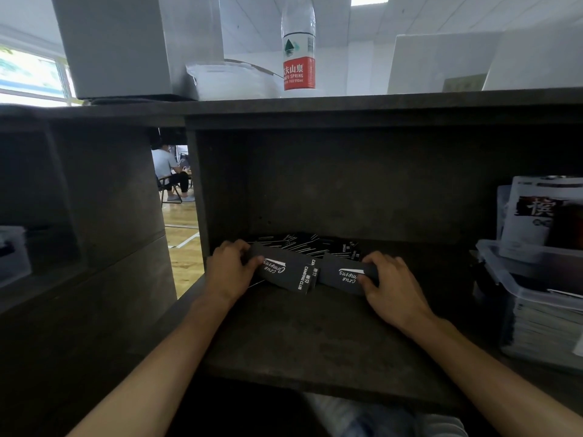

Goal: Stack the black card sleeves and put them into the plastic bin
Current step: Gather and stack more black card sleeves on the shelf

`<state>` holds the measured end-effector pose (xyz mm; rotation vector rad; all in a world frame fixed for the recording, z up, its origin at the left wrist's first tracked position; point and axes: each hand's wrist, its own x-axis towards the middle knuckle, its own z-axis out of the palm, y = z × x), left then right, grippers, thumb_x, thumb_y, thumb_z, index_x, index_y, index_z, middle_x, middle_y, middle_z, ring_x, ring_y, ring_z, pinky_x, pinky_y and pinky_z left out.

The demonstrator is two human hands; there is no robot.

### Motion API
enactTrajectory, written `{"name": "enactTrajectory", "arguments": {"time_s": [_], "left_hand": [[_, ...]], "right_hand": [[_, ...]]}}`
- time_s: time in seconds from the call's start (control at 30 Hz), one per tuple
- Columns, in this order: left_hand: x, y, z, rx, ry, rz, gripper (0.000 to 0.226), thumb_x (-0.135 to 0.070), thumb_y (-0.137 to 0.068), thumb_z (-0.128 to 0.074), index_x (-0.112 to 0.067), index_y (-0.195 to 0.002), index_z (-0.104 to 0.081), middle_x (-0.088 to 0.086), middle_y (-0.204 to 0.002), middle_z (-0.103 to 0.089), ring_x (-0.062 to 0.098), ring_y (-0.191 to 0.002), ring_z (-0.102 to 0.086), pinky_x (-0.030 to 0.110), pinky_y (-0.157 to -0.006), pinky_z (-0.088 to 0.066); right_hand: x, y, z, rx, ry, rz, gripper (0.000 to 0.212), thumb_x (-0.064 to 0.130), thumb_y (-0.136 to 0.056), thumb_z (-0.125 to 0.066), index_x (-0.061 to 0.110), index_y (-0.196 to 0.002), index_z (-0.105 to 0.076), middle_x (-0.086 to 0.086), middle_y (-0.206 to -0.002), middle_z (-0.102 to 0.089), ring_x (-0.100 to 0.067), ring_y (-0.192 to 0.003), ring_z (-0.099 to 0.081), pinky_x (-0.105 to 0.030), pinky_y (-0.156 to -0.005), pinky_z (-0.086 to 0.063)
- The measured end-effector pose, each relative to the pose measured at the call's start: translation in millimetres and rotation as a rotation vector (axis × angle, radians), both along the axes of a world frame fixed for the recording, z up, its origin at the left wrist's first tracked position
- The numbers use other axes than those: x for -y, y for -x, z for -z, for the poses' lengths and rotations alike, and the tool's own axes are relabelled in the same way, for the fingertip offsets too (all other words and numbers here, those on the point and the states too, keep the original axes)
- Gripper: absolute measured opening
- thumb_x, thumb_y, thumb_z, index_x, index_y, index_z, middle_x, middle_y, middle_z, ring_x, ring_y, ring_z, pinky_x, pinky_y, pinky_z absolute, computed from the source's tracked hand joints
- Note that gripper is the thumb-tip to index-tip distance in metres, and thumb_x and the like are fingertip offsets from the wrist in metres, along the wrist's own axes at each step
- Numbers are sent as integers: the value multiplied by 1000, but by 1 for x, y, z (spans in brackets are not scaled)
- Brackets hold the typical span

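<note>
At the far left a clear box [14,253] sits in a dim shelf compartment, blurred. Through a gap in the dark shelving a seated person [170,171] shows far off on a wooden floor.

In the middle compartment the left hand [232,269] has a closed grip on one black card sleeve [284,271], thumb on top and fingers curled round its left end. That sleeve's long axis runs left to right, tipping slightly down to the right; white script reads "Camping Club", upside down to the viewer, and block letters on its right end read "CAMPING CLUB". Just beside it, nearly end to end, the right hand [391,282] grips a second sleeve [342,274] with the thumb laid over its right end; its axis also runs left to right, and it carries the same script. Behind both, more loose sleeves [303,242] lie scattered flat against the back of the shelf floor [315,335]. The floor in front of the hands lies bare up to its front edge.

On the tabletop [410,97] above stands a water bottle [298,45] with a red label reading "SPRING".

At the right, well apart from the hands, a clear plastic bin [530,298] holds stacked printed sheets, with a white packet [533,212] showing a large Chinese character standing behind it.
</note>
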<state>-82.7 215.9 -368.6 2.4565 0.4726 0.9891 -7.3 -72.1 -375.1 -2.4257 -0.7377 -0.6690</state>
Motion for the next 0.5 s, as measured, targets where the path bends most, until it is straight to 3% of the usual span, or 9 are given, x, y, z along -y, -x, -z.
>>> {"name": "enactTrajectory", "arguments": {"time_s": [0.13, 0.2, 0.27, 0.37, 0.43, 0.5], "left_hand": [[0, 0, -1, 3, 23, -62, 36, -31, -86, -73, -9, -114, -66, 12, -105, -64, 24, -94, -62, 30, -76, -44], [-2, 1, -2, 63, 71, -17, 24, -25, -90, -69, -11, -109, -64, 8, -97, -66, 21, -89, -62, 26, -72, -43], [-2, 1, -5, 202, 217, 134, 7, -18, -94, -64, -16, -101, -63, -2, -89, -66, 17, -88, -64, 19, -69, -44], [7, 2, -9, 273, 460, 411, 9, -18, -95, -61, -24, -98, -66, -4, -95, -70, 7, -92, -67, 12, -68, -49], [18, -1, -5, 192, 364, 474, 13, -20, -94, -63, -32, -93, -64, -6, -91, -69, 0, -87, -65, 12, -67, -49], [32, -7, -1, 108, 149, 427, 15, -25, -91, -67, -34, -84, -58, -9, -80, -64, -2, -76, -61, 12, -64, -44]], "right_hand": [[0, 0, -1, -23, 4, 14, 21, 30, -91, -64, 25, -110, -54, 0, -108, -60, -17, -101, -49, -30, -80, -41], [0, 0, -1, -17, -6, 40, 20, 29, -91, -64, 25, -108, -54, 0, -107, -61, -18, -101, -49, -29, -77, -40], [1, 0, -2, -10, -37, 69, 20, 28, -90, -64, 25, -107, -54, 0, -105, -60, -18, -101, -49, -29, -74, -38], [2, -1, -4, 4, -76, 77, 17, 23, -90, -60, 25, -107, -55, 0, -104, -60, -18, -100, -49, -29, -73, -39], [0, 0, -5, 9, -103, 41, 11, 22, -93, -51, 26, -103, -55, 0, -103, -60, -16, -97, -49, -30, -72, -40], [-3, 2, -6, -2, -87, -17, 11, 29, -96, -41, 32, -97, -52, 5, -100, -58, -10, -91, -47, -27, -68, -38]]}}
